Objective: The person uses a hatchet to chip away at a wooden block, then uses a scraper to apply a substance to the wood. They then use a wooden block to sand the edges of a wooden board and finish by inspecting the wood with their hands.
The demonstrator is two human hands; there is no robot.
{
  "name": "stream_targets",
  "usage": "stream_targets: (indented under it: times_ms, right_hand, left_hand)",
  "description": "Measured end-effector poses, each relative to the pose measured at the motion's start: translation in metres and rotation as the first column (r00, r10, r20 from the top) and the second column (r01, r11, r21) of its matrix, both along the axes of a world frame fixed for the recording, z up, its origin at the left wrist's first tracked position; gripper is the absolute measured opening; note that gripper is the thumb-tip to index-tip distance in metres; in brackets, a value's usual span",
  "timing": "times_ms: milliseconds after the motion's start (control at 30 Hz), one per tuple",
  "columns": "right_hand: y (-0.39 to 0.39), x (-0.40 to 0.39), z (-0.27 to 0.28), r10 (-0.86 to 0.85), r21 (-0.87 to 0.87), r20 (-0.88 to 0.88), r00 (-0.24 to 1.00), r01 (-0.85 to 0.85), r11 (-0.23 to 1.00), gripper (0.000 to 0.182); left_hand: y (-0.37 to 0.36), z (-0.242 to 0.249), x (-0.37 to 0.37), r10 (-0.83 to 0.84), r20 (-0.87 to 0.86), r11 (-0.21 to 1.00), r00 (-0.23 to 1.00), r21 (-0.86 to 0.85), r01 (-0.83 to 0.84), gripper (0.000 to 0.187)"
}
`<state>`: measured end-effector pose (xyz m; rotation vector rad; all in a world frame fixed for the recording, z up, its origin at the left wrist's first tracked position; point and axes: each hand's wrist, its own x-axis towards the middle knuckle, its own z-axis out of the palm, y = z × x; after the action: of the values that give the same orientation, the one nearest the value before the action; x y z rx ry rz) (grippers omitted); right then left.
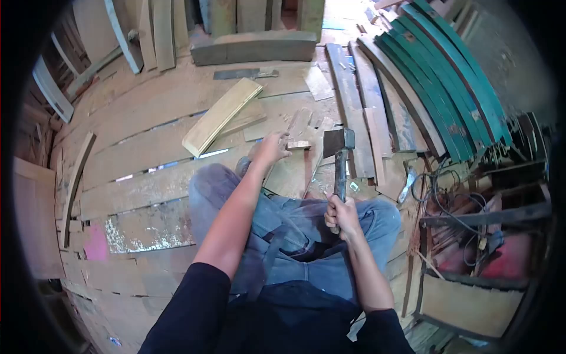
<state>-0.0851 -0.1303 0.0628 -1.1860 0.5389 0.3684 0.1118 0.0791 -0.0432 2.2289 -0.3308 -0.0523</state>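
My right hand [342,217] is wrapped round the handle of a hatchet [340,168]. The hatchet stands upright, with its dark metal head [338,140] at the top and the blade edge to the left. Out ahead of my left knee, my left hand [273,148] has its fingers curled at the left end of a small wood block [299,145]. Part of that grip is hidden by the hand itself. Just beyond lies a long pale board [221,115], resting across another wood piece [240,117].
Green curved slats [439,82] are stacked at the right, beside long planks [348,82]. A thick beam [253,49] lies at the back. Cables [439,183] and a wooden box [471,304] are at the lower right. The plank floor [135,150] has gaps and wood chips.
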Motion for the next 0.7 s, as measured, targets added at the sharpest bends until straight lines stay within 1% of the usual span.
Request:
stream_targets:
  times_ms: [33, 67, 167, 267, 333, 400, 433, 467, 500, 533, 567, 633, 700]
  right_hand:
    - [0.001, 0.008, -0.011, 0.011, -0.019, -0.014, 1.0, -0.011, 1.0, 0.033]
    - [0.002, 0.015, -0.021, 0.022, -0.038, -0.027, 0.999, -0.023, 0.999, 0.033]
    - [0.009, 0.036, -0.027, 0.059, -0.118, -0.082, 0.995, -0.068, 0.991, 0.035]
    - [0.015, 0.054, -0.032, 0.091, -0.192, -0.096, 0.991, -0.108, 0.975, 0.038]
    - [0.015, 0.064, -0.04, 0.102, -0.233, -0.08, 0.992, -0.118, 0.965, 0.039]
    - [0.017, 0.072, -0.041, 0.102, -0.206, -0.131, 0.986, -0.128, 0.97, 0.037]
    - [0.018, 0.074, -0.04, 0.103, -0.193, -0.152, 0.983, -0.132, 0.972, 0.036]
    - [0.02, 0.074, -0.046, 0.102, -0.247, -0.144, 0.984, -0.136, 0.959, 0.038]
    - [0.022, 0.073, -0.049, 0.107, -0.261, -0.164, 0.981, -0.148, 0.954, 0.039]
    - [0.024, 0.073, -0.051, 0.125, -0.277, -0.182, 0.975, -0.173, 0.945, 0.039]
    - [0.025, 0.073, -0.053, 0.131, -0.29, -0.195, 0.972, -0.185, 0.939, 0.039]
    - [0.029, 0.069, -0.062, 0.103, -0.27, -0.183, 0.978, -0.151, 0.951, 0.039]
    - [0.028, 0.071, -0.06, 0.087, -0.264, -0.156, 0.984, -0.126, 0.956, 0.038]
  left_hand:
    - [0.004, -0.007, -0.003, 0.014, 0.033, 0.998, 0.999, 0.054, -0.016, 0.061]
    - [0.004, -0.014, -0.003, 0.067, -0.045, 0.997, 0.997, 0.036, -0.066, 0.059]
    - [0.005, -0.016, 0.001, 0.009, -0.015, 0.998, 1.0, -0.061, -0.01, 0.052]
    - [0.0, -0.012, 0.01, 0.005, -0.108, 1.0, 0.994, -0.003, -0.005, 0.042]
    - [-0.004, -0.013, 0.015, 0.013, -0.147, 0.999, 0.989, -0.048, -0.02, 0.037]
    - [-0.006, -0.017, 0.018, -0.01, -0.187, 0.992, 0.982, -0.129, -0.015, 0.036]
    - [-0.007, -0.027, 0.021, -0.03, -0.116, 0.988, 0.993, -0.152, 0.012, 0.035]
    - [-0.008, -0.038, 0.023, -0.044, -0.04, 0.984, 0.998, -0.173, 0.037, 0.034]
    - [-0.007, -0.046, 0.023, -0.052, 0.039, 0.98, 0.998, -0.19, 0.059, 0.033]
    - [-0.009, -0.053, 0.02, 0.016, 0.096, 0.982, 0.995, -0.19, 0.003, 0.033]
    - [-0.01, -0.059, 0.021, 0.015, 0.085, 0.983, 0.996, -0.182, 0.001, 0.033]
    - [-0.011, -0.06, 0.022, 0.001, 0.064, 0.986, 0.998, -0.167, 0.01, 0.033]
    - [-0.013, -0.056, 0.019, 0.025, 0.041, 0.992, 0.999, -0.121, -0.02, 0.032]
